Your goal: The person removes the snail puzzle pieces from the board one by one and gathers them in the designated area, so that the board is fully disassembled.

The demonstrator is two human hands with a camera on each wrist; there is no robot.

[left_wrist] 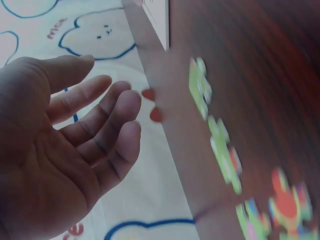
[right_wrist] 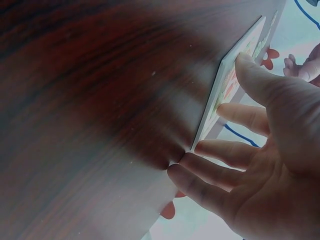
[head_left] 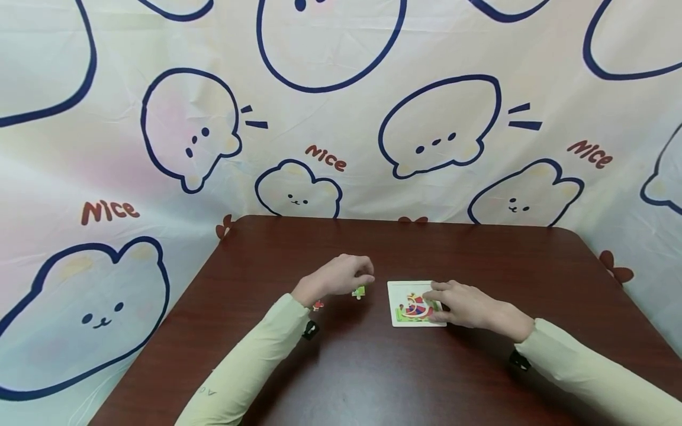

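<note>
A white-edged square jigsaw board (head_left: 398,293) with a red, purple and green picture lies flat on the table. My right hand (head_left: 462,305) rests on its right side, its thumb and fingers lightly bent and touching the board, as the right wrist view also shows. My left hand (head_left: 341,276) hovers left of the board, fingers loosely curved; the palm (left_wrist: 55,165) holds nothing in the left wrist view. Below it lies a green puzzle piece (head_left: 359,292). A red one (head_left: 318,305) shows beside the left wrist. The left wrist view shows further loose pieces, including a green piece (left_wrist: 223,155), partly blurred.
The dark brown wooden table (head_left: 362,373) reaches back to a printed cloth (head_left: 367,118) with cartoon bears, which hangs behind and at both sides. A small black device (head_left: 310,329) is strapped to the left wrist, another device (head_left: 519,360) to the right.
</note>
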